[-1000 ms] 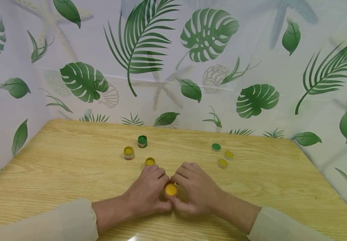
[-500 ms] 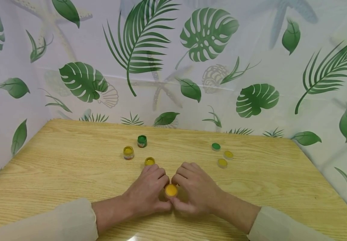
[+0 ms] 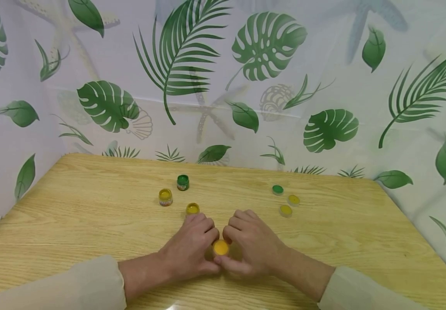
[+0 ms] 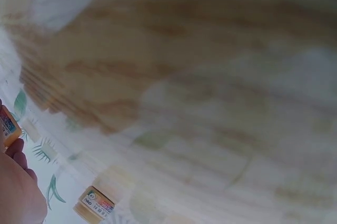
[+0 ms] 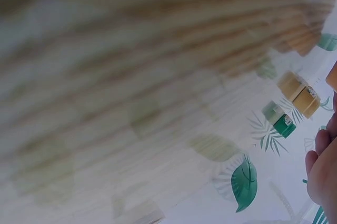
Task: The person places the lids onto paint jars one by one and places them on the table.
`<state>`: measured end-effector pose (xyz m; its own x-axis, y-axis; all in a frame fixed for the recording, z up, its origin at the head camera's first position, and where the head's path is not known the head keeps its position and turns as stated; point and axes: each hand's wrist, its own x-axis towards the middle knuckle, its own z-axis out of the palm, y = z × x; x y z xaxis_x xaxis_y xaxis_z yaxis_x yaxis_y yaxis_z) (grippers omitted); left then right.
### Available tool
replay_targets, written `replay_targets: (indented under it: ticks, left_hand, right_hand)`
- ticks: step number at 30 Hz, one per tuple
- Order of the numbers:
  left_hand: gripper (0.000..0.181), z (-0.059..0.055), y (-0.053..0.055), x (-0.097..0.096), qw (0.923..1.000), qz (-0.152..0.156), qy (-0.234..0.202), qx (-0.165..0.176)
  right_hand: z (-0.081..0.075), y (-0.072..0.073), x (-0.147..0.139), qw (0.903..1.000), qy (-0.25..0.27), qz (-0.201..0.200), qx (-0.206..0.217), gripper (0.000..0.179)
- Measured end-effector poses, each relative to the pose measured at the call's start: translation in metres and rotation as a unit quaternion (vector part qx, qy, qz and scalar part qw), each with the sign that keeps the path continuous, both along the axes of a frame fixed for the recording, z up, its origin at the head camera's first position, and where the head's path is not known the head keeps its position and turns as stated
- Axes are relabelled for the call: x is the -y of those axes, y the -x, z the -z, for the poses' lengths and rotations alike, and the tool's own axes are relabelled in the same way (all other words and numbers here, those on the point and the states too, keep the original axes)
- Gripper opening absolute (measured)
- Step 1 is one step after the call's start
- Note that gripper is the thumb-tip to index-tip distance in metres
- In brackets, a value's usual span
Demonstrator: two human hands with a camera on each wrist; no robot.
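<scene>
A small paint jar (image 3: pixel 220 248) with an orange-yellow top stands between my two hands near the front of the table. My left hand (image 3: pixel 192 247) grips it from the left with curled fingers. From the other side my right hand (image 3: pixel 251 245) pinches it, its thumb across the near side. I cannot tell whether its lid is on. In the left wrist view, the held jar (image 4: pixel 9 128) shows an orange body and a printed label. Just beyond my left knuckles is a yellow paint jar (image 3: pixel 192 208), partly hidden.
Farther left stand another yellow jar (image 3: pixel 165 197) and a green jar (image 3: pixel 183 182), both with paint showing. A green lid (image 3: pixel 278 190) and two yellow lids (image 3: pixel 294 200) lie on the right. Leaf-printed cloth (image 3: pixel 207 107) hangs behind the wooden table (image 3: pixel 91 206).
The orange-yellow jar has shifted slightly toward me. My right fingers have moved a little away from my left fingers, while the other jars and lids stay put.
</scene>
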<state>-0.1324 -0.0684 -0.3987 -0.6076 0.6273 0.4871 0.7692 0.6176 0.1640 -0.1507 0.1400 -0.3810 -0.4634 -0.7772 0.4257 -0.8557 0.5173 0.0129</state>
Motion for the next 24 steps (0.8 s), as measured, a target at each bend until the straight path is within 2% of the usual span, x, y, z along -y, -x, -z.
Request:
replay_targets:
  ticks: [6, 18, 24]
  left_hand:
    - [0.038, 0.0, 0.0011, 0.0009, 1.0, -0.004, -0.004, 0.0]
    - [0.034, 0.001, 0.0016, 0.003, 0.9999, -0.011, -0.001, 0.004]
    - [0.031, 0.0016, 0.0031, 0.002, 0.9999, -0.003, 0.007, -0.012]
  right_hand:
    - [-0.0001, 0.0003, -0.0009, 0.9998, 0.008, 0.011, 0.013, 0.038]
    - [-0.0004, 0.0052, -0.0023, 0.9983, -0.014, -0.036, 0.043, 0.03]
    - [0.0026, 0.0068, -0.0028, 0.9986, -0.018, -0.039, 0.031, 0.028]
